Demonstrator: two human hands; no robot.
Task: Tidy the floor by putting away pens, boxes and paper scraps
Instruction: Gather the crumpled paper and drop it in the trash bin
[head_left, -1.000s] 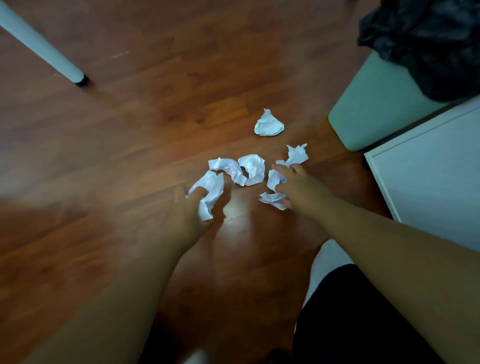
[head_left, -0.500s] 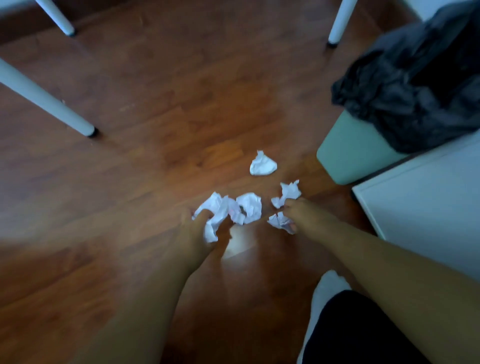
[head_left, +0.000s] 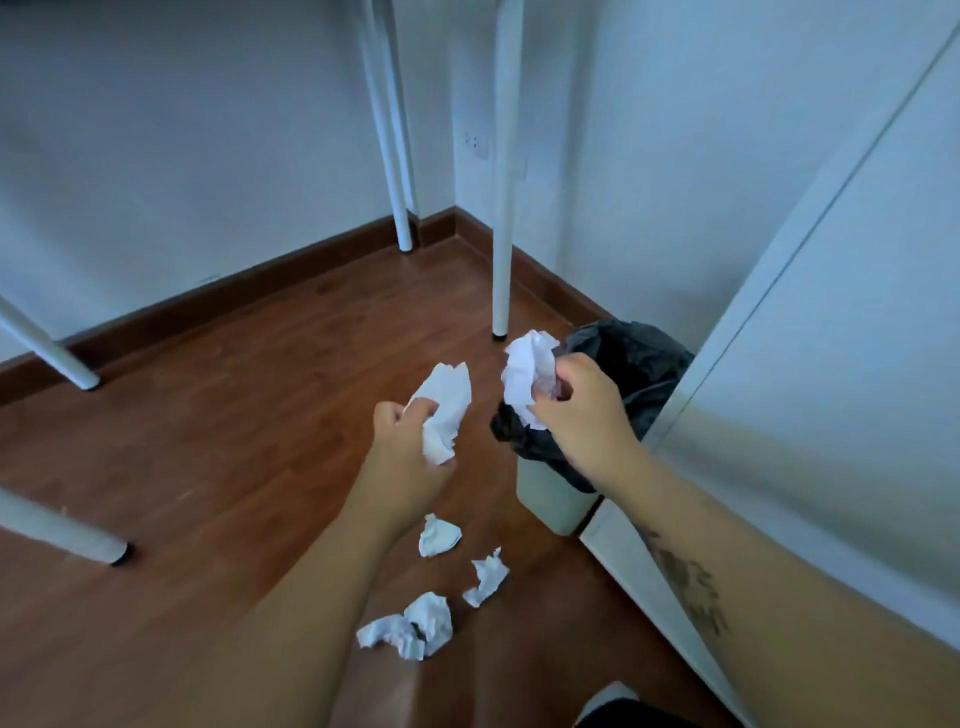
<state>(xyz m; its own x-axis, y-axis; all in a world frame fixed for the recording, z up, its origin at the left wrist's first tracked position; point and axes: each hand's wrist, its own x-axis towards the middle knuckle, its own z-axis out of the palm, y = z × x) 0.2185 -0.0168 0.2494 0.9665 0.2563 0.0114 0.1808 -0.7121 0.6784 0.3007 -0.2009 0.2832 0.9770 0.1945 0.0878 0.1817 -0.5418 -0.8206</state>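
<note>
My left hand (head_left: 410, 457) grips a crumpled white paper scrap (head_left: 444, 410), raised above the wooden floor just left of the bin. My right hand (head_left: 584, 410) grips another crumpled paper wad (head_left: 524, 371), held over the front rim of the pale green bin (head_left: 548, 501), which is lined with a black bag (head_left: 623, 353). On the floor below my hands lie three loose scraps: one small scrap (head_left: 439, 535), one torn scrap (head_left: 488, 577), and a larger crumpled scrap (head_left: 415, 626).
A white cabinet (head_left: 831, 389) stands right beside the bin. White table legs (head_left: 501, 208) rise behind the bin, and more legs (head_left: 62, 535) stand at the left. Walls with a brown skirting board (head_left: 234, 291) close the corner. My dark-clothed knee (head_left: 639, 714) shows at the bottom.
Both hands have lifted off the floor, each carrying paper, and moved up toward the bin. The view has tilted up from the floor to the room corner.
</note>
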